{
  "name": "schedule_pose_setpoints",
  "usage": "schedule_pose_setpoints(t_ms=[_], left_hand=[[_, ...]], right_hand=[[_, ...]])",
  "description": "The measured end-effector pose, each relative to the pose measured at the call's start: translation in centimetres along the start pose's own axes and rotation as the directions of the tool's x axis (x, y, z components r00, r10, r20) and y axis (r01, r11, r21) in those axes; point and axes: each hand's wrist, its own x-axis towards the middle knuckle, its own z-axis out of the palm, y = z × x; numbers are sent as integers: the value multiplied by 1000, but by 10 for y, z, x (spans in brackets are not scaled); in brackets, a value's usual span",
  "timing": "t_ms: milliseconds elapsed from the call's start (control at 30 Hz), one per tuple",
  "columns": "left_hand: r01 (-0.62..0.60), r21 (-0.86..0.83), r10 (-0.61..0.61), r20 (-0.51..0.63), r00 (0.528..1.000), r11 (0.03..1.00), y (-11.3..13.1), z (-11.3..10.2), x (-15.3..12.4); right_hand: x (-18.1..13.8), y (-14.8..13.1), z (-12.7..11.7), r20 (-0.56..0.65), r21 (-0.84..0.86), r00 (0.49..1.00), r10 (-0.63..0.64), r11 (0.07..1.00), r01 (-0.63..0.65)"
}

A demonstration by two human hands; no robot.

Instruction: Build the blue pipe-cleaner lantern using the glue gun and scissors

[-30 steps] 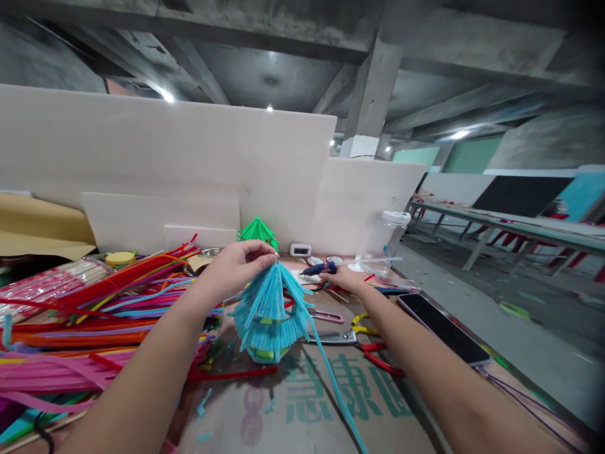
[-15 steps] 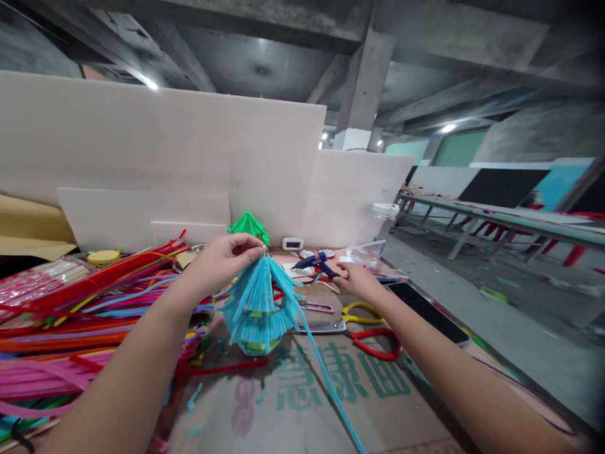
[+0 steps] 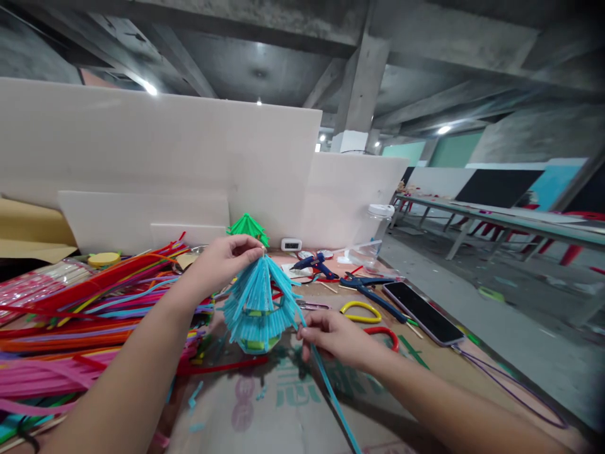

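Note:
A light-blue two-tiered pipe-cleaner tree (image 3: 262, 293) stands upright in front of me, with green showing between and below its tiers. My left hand (image 3: 235, 255) pinches it by the small tip at its top. From its right side a long blue pipe cleaner (image 3: 331, 389) runs down toward the near edge. My right hand (image 3: 326, 337) has thumb and fingers closed on that strand, close to the tree's lower tier. Behind the tree stands a green pipe-cleaner cone (image 3: 246, 228), partly hidden by my left hand.
Bundles of coloured pipe cleaners (image 3: 108, 328) fill the left side. To the right lie yellow-and-red-handled scissors (image 3: 362, 312), blue pliers (image 3: 373, 290), a phone (image 3: 423, 313) and a glue gun (image 3: 316, 265). A small clock (image 3: 292, 244) and a plastic jar (image 3: 375, 233) stand behind.
My right hand has come back from near the glue gun and pliers toward me and left, onto the blue pipe cleaner. My left hand keeps its pinch on the tree top.

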Motion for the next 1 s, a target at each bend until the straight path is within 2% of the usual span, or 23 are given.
schedule_pose_setpoints(t_ms=[67,100,167,233,333,400,500,533,633,700,833,1000], left_hand=[[-4,2,4,2,1000,1000,0,-1,0],[-8,4,8,5,1000,1000,0,-1,0],[-18,9,18,12,1000,1000,0,-1,0],[-20,10,20,18,1000,1000,1,-2,0],[-12,30,11,19,1000,999,3,-5,-2],[-23,74,26,-47,999,997,9,-9,-4],[-86,168,119,-197,973,982,22,-14,-10],[-124,196,164,-202,965,973,27,-15,-12],[-237,224,263,-94,960,946,38,-14,-17],[-254,225,270,-40,962,941,42,-13,-19],[-216,226,221,6,975,950,43,-9,-20],[-301,256,301,41,953,919,41,-6,-20]], right_hand=[[-3,0,4,-92,120,995,26,993,-15],[-6,-2,4,-170,167,985,12,986,16],[-12,-9,0,-354,202,934,-52,971,131],[-17,-22,-5,-472,129,867,-159,960,247],[-16,-50,-6,-418,-90,836,-356,932,351],[-12,-69,-2,-384,-184,814,-436,900,395],[-2,-89,10,-342,-157,815,-468,884,441],[1,-93,14,-324,-127,825,-464,885,448],[8,-97,26,-284,-76,844,-455,888,453],[10,-97,30,-285,-64,846,-451,889,453],[13,-95,31,-271,-118,847,-457,889,442],[12,-93,29,-270,-209,851,-451,890,406]])
